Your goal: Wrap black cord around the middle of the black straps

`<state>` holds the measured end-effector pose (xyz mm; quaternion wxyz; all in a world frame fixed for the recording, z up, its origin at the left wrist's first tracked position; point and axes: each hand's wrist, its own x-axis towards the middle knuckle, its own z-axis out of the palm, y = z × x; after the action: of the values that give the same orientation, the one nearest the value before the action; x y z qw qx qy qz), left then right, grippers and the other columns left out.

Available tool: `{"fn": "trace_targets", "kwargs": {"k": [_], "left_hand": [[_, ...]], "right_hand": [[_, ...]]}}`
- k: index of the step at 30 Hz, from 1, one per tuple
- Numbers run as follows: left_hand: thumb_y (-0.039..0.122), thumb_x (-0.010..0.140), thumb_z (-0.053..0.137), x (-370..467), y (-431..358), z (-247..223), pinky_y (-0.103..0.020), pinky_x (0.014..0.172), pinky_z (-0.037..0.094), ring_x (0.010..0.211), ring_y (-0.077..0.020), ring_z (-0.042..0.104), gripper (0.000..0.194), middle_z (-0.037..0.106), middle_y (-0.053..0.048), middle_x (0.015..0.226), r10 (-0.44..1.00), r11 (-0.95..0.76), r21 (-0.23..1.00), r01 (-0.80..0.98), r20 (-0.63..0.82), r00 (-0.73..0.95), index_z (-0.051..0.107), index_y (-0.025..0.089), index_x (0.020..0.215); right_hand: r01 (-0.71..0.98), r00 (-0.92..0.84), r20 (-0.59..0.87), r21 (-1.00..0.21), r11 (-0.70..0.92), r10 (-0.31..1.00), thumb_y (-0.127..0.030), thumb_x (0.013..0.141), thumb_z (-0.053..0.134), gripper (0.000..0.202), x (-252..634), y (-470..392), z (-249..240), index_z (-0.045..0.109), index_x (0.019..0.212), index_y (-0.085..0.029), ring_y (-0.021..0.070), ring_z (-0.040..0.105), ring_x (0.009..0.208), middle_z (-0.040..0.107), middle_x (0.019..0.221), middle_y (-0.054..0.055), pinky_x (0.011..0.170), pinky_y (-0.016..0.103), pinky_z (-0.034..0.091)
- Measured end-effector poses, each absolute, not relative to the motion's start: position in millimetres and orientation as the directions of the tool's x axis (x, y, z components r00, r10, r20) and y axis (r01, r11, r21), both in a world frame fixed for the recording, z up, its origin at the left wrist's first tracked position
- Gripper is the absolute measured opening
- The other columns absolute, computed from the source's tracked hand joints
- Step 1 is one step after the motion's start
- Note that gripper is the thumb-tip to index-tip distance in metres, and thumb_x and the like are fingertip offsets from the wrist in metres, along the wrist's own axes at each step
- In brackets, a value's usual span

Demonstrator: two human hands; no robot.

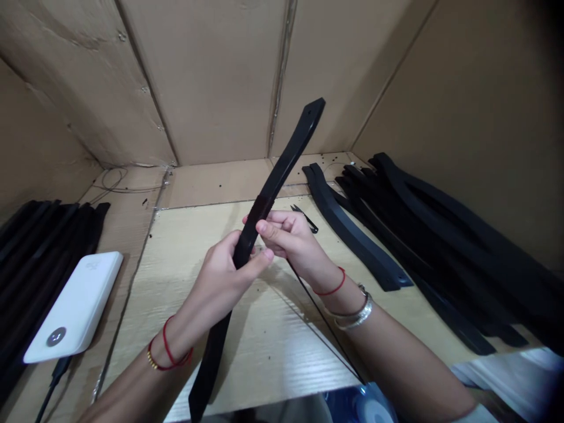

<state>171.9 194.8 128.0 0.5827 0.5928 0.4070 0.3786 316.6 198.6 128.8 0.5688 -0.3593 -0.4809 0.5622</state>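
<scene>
Left hand point(222, 273) was wrapped round the black strip point(284, 167), right hand point(295, 238) pinching it just above; dark cord point(308, 294) trailing below the right grip could've snagged the silver bangle point(359, 314) if it swung right.

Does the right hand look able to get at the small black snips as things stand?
Probably yes: the snips lie just beyond the right hand, and nothing appears to lie on them, though that hand is occupied at the black strip.
</scene>
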Motion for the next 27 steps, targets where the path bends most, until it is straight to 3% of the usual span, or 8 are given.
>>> {"fn": "trace_targets", "kwargs": {"k": [3, 8, 12, 17, 20, 23, 27], "left_hand": [[0.018, 0.073, 0.068, 174, 199, 124, -0.018, 0.043, 0.026, 0.046, -0.0056, 0.035, 0.022, 0.042, 0.007, 0.051, 0.941, -0.056, 0.997, 0.059, 0.033, 0.337, 0.05, 0.017, 0.06], [0.018, 0.077, 0.06, 172, 194, 129, -0.019, 0.035, 0.018, 0.032, -0.0044, 0.026, 0.02, 0.036, 0.01, 0.038, 0.817, 0.278, 0.953, -0.123, -0.168, 0.552, 0.046, 0.02, 0.063], [0.016, 0.076, 0.059, 166, 192, 136, -0.015, 0.031, 0.019, 0.03, -0.0038, 0.022, 0.021, 0.034, 0.011, 0.036, 0.669, 0.529, 0.795, -0.296, -0.177, 0.722, 0.043, 0.02, 0.063], [0.016, 0.078, 0.053, 159, 199, 139, -0.012, 0.026, 0.018, 0.032, -0.0044, 0.011, 0.018, 0.026, 0.011, 0.036, 0.464, 0.78, 0.551, -0.297, -0.189, 0.866, 0.045, 0.019, 0.062], [0.016, 0.079, 0.052, 157, 203, 137, -0.011, 0.026, 0.02, 0.031, -0.0044, 0.009, 0.021, 0.024, 0.011, 0.038, 0.4, 0.83, 0.486, -0.274, -0.175, 0.9, 0.043, 0.019, 0.061], [0.02, 0.084, 0.05, 158, 206, 133, -0.011, 0.026, 0.023, 0.031, -0.0048, 0.01, 0.025, 0.024, 0.011, 0.038, 0.4, 0.826, 0.495, -0.27, -0.176, 0.9, 0.043, 0.019, 0.06], [0.042, 0.091, 0.042, 160, 209, 130, -0.014, 0.024, 0.025, 0.029, -0.0058, 0.012, 0.038, 0.027, 0.009, 0.035, 0.422, 0.812, 0.514, -0.275, -0.194, 0.885, 0.045, 0.02, 0.06]], "right_hand": [[-0.269, -0.1, 0.154, -0.955, 0.122, 0.983, -0.034, 0.071, 0.079, 0.028, 316, 198, 130, 0.073, 0.083, -0.009, 0.0027, 0.019, 0.041, 0.037, 0.047, -0.009, 0.038, 0.021, 0.009], [-0.277, -0.205, 0.167, -0.955, 0.107, 0.964, -0.029, 0.08, 0.072, 0.026, 318, 195, 133, 0.072, 0.098, -0.011, 0.0036, 0.017, 0.041, 0.033, 0.047, -0.011, 0.038, 0.022, 0.009], [-0.284, -0.255, 0.192, -0.952, 0.116, 0.948, -0.028, 0.084, 0.068, 0.023, 321, 197, 133, 0.071, 0.097, -0.01, 0.0042, 0.015, 0.042, 0.029, 0.048, -0.011, 0.039, 0.022, 0.009], [-0.303, -0.282, 0.205, -0.946, 0.116, 0.937, -0.029, 0.085, 0.067, 0.021, 322, 201, 128, 0.063, 0.073, -0.013, 0.0042, 0.016, 0.043, 0.028, 0.049, -0.01, 0.04, 0.022, 0.009], [-0.291, -0.276, 0.202, -0.949, 0.118, 0.94, -0.029, 0.086, 0.067, 0.031, 322, 203, 128, 0.054, 0.062, -0.015, 0.0042, 0.016, 0.043, 0.026, 0.049, -0.01, 0.04, 0.023, 0.009], [-0.264, -0.26, 0.171, -0.959, 0.1, 0.95, -0.029, 0.085, 0.068, 0.036, 321, 203, 129, 0.048, 0.057, -0.016, 0.0041, 0.015, 0.043, 0.024, 0.05, -0.01, 0.04, 0.023, 0.009], [-0.212, -0.231, 0.136, -0.973, 0.087, 0.963, -0.03, 0.083, 0.069, 0.028, 319, 202, 132, 0.057, 0.063, -0.013, 0.0037, 0.014, 0.043, 0.027, 0.049, -0.01, 0.04, 0.023, 0.007]]}}
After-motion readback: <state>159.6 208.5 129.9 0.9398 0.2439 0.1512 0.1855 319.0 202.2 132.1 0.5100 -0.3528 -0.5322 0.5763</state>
